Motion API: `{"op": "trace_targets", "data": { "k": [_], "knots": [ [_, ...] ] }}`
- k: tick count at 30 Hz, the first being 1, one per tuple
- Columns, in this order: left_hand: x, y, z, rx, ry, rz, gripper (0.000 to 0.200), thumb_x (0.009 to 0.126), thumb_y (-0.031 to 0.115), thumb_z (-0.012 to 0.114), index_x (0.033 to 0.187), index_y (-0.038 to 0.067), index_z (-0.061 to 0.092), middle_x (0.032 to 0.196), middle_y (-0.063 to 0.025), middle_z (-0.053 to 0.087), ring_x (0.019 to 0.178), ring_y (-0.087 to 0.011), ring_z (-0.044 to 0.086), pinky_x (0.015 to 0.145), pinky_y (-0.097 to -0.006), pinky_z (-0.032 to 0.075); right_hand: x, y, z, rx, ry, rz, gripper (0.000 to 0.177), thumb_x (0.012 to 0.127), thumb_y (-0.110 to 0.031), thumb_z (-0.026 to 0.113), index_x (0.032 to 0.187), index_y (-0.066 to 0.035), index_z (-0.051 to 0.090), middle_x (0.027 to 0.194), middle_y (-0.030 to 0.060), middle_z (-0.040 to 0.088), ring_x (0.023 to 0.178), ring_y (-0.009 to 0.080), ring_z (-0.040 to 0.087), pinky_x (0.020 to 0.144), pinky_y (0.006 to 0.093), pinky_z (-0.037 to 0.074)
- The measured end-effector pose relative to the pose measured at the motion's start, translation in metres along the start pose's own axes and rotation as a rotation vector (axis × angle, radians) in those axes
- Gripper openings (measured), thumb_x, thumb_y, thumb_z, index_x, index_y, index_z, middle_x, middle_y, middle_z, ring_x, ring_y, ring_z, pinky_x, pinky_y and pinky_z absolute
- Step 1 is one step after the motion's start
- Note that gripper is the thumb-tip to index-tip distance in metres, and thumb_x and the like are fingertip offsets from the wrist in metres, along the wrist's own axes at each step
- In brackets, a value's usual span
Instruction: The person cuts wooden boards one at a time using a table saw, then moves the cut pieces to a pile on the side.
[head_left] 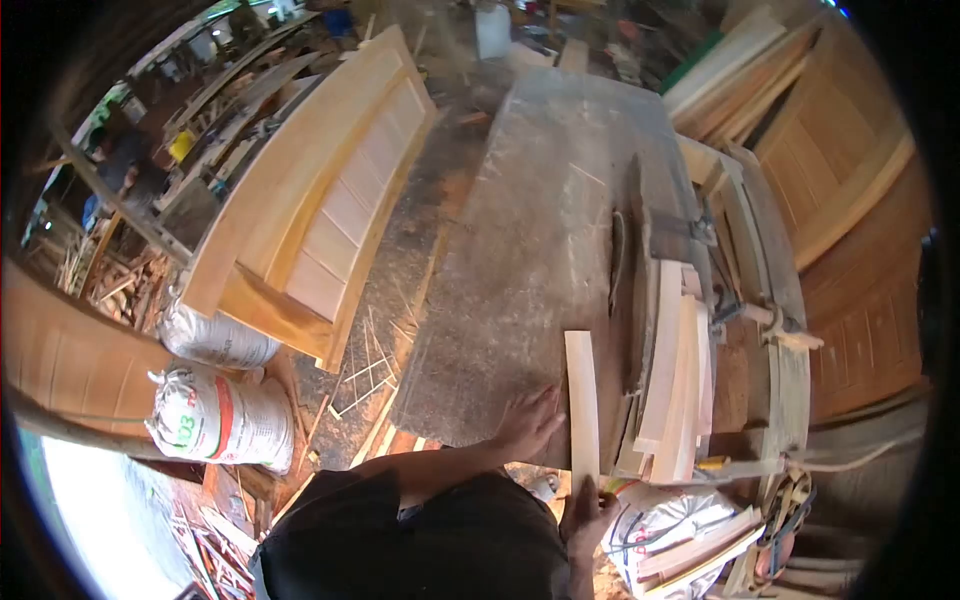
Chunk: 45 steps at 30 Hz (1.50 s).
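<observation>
A pale wooden strip [581,385] lies lengthwise on the worn grey worktable [540,220], its near end sticking out past the table's front edge. My right hand [588,512] is closed around that near end. Flat on the tabletop to the left of the strip rests my left hand [532,424], fingers extended and their tips close to the strip's edge. Just right of the strip, a dark upright board [640,270] runs along the table, and a stack of similar pale strips [675,370] lies beyond it.
A panelled wooden door [330,200] leans at the left. Full white sacks [225,415] stand on the left floor, and another sack [690,515] with strips on it sits at lower right. A clamp [765,318] grips a frame right of the table. Scraps litter the floor.
</observation>
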<state>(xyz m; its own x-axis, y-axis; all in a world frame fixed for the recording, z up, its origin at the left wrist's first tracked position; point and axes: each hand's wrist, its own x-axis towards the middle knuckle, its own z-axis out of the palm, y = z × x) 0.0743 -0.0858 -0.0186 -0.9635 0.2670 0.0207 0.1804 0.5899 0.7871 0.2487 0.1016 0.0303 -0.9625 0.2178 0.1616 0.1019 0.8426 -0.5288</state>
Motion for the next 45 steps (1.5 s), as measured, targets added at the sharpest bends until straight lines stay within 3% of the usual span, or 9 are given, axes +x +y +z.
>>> {"op": "trace_targets", "data": {
  "k": [3,4,13,21,28,33,36,40,45],
  "knots": [
    [0.008,0.023,0.010,0.351,-0.074,0.210,0.076,0.101,0.052,0.056,0.152,-0.003,0.045,0.163,-0.0176,0.040,0.150,-0.0384,0.035,0.118,-0.0622,0.026,0.004,-0.005,0.009,-0.060,0.018,-0.011,0.058,0.080,-0.009,0.081,0.136,-0.009,0.065,0.108,0.0223,0.060,0.101,0.0397,0.054,0.087,0.0487,0.049],
    [0.014,0.038,0.006,0.356,-0.124,0.223,0.078,0.099,0.051,0.058,0.152,-0.004,0.044,0.164,-0.0176,0.038,0.153,-0.0368,0.031,0.119,-0.0627,0.024,0.003,-0.008,0.016,-0.042,-0.010,0.119,0.058,0.081,-0.009,0.081,0.136,-0.010,0.063,0.106,0.0223,0.061,0.100,0.0404,0.055,0.087,0.0498,0.049],
    [0.057,0.044,0.039,0.314,-0.106,0.239,0.079,0.096,0.049,0.063,0.152,-0.003,0.045,0.166,-0.0160,0.036,0.154,-0.0385,0.029,0.121,-0.0641,0.018,0.060,-0.021,0.029,-0.227,0.103,0.112,0.031,0.090,-0.013,0.067,0.121,-0.013,0.065,0.106,0.0268,0.058,0.101,0.0455,0.055,0.088,0.0546,0.050],
    [0.069,0.044,0.042,0.317,-0.107,0.207,0.074,0.099,0.046,0.057,0.153,-0.003,0.045,0.167,-0.0161,0.037,0.156,-0.0369,0.030,0.120,-0.0657,0.020,0.072,-0.023,0.022,-0.233,0.011,0.139,0.042,0.091,-0.015,0.066,0.133,-0.012,0.063,0.122,0.0247,0.057,0.108,0.0452,0.053,0.096,0.0550,0.047],
    [0.094,0.041,0.042,0.289,-0.063,0.173,0.070,0.098,0.041,0.058,0.151,-0.003,0.047,0.164,-0.0162,0.040,0.155,-0.0365,0.032,0.120,-0.0650,0.021,0.084,-0.023,-0.011,-0.318,-0.203,-0.175,0.054,0.090,-0.026,0.071,0.139,-0.009,0.057,0.142,0.0137,0.056,0.126,0.0381,0.053,0.102,0.0514,0.045],
    [0.098,0.048,0.037,0.263,0.005,0.191,0.067,0.095,0.035,0.063,0.149,-0.002,0.049,0.161,-0.0177,0.043,0.151,-0.0367,0.035,0.120,-0.0629,0.024,0.070,0.015,-0.011,-0.473,-0.324,-0.265,0.062,0.086,-0.035,0.077,0.141,-0.012,0.060,0.152,0.0100,0.053,0.124,0.0393,0.054,0.099,0.0557,0.047],
    [0.100,0.063,0.012,0.188,0.081,0.266,0.072,0.084,0.030,0.076,0.141,-0.005,0.050,0.136,-0.0170,0.055,0.131,-0.0370,0.047,0.106,-0.0558,0.036,0.078,0.026,-0.011,-0.488,-0.352,-0.384,0.063,0.090,-0.040,0.070,0.145,-0.014,0.057,0.156,0.0099,0.051,0.128,0.0420,0.052,0.100,0.0640,0.042],
    [0.113,0.042,0.036,0.235,-0.064,0.124,0.073,0.096,0.034,0.065,0.152,-0.005,0.041,0.165,-0.0211,0.031,0.156,-0.0392,0.023,0.124,-0.0630,0.017,0.096,0.034,0.001,-0.604,-0.337,-0.490,0.059,0.090,-0.039,0.068,0.143,-0.014,0.059,0.157,0.0082,0.050,0.130,0.0421,0.050,0.098,0.0681,0.038],
    [0.131,0.045,0.035,0.222,-0.088,0.074,0.070,0.098,0.034,0.062,0.152,-0.005,0.042,0.168,-0.0219,0.028,0.157,-0.0392,0.021,0.124,-0.0625,0.018,0.120,0.030,-0.002,-0.650,-0.358,-0.489,0.059,0.084,-0.038,0.073,0.135,-0.011,0.063,0.153,0.0065,0.052,0.126,0.0371,0.050,0.096,0.0612,0.038]
  ]
}}
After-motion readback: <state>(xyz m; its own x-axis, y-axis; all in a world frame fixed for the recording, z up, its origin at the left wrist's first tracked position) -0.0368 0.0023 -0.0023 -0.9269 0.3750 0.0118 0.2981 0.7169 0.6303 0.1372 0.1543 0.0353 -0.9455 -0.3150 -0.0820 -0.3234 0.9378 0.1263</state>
